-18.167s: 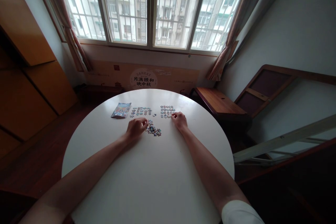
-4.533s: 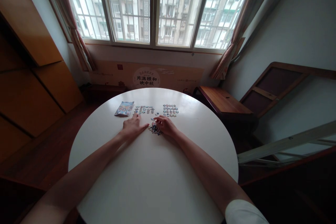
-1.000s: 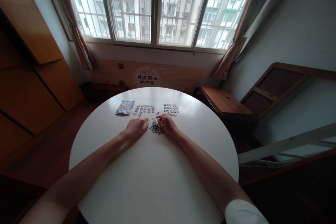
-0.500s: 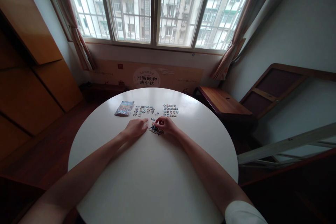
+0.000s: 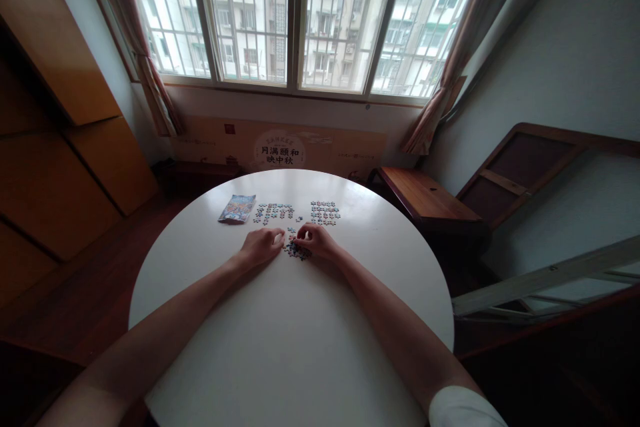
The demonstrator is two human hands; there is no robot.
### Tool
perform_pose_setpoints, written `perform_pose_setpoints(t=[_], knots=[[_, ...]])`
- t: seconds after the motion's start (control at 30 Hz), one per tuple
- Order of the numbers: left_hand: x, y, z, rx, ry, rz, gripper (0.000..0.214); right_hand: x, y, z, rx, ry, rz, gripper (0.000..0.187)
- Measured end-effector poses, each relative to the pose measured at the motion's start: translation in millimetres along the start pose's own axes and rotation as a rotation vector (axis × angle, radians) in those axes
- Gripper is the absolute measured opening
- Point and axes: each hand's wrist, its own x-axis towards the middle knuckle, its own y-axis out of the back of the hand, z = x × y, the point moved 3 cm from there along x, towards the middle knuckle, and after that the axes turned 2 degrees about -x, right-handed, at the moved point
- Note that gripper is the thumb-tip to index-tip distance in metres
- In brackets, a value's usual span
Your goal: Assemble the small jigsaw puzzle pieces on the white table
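A small heap of jigsaw puzzle pieces (image 5: pixel 299 251) lies on the white round table (image 5: pixel 295 333) between my two hands. My right hand (image 5: pixel 315 239) is at the heap's right side, thumb and forefinger pinched over it; a piece seems to be at the fingertips. On the left of the heap rests my left hand (image 5: pixel 261 245), its fingers curled in; what they hold, if anything, is hidden. Beyond the hands, pieces are laid out in a left group (image 5: pixel 274 212) and a squarer right group (image 5: pixel 325 213). A few loose pieces (image 5: pixel 299 219) lie between.
A printed packet (image 5: pixel 237 209) lies left of the laid-out pieces. Behind the table are a barred window (image 5: pixel 330 27) and a printed banner (image 5: pixel 200 140). A wooden bench (image 5: pixel 430 193) stands beyond the table on the right, and wooden cabinets (image 5: pixel 55 193) on the left.
My left hand's fingers have lifted and curled slightly at the heap's edge. My right hand stays pinched at almost the same spot. The view has tilted a little.
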Motion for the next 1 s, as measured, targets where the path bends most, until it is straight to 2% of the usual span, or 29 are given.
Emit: perform_pose_setpoints(t=[0.13,0.3,0.4,0.63,0.77,1.0], knots=[[1.2,-4.6,1.9,-0.112,-0.064,0.048,0.035,3.5,2.4,4.8,0.185,-0.057,0.004,0.024],[1.9,-5.4,2.9,-0.256,-0.145,0.051,0.039,7.0,10.5,0.4,0.623,-0.124,0.192,0.031],[3.5,-7.9,1.7,-0.322,-0.173,0.058,0.039,7.5,6.7,-3.4,0.773,-0.184,0.19,0.031],[10.5,-16.2,-6.8,-0.517,-0.039,0.128,0.047,9.4,-7.2,0.3,0.699,-0.178,0.152,0.03],[11.7,-19.1,-6.1,-0.602,-0.049,0.141,0.046,9.4,-7.4,0.2,0.696,-0.165,0.109,0.029],[10.2,-22.0,-6.0,-0.67,-0.045,0.186,0.039,8.7,-6.1,-0.7,0.687,-0.147,0.113,0.028]])
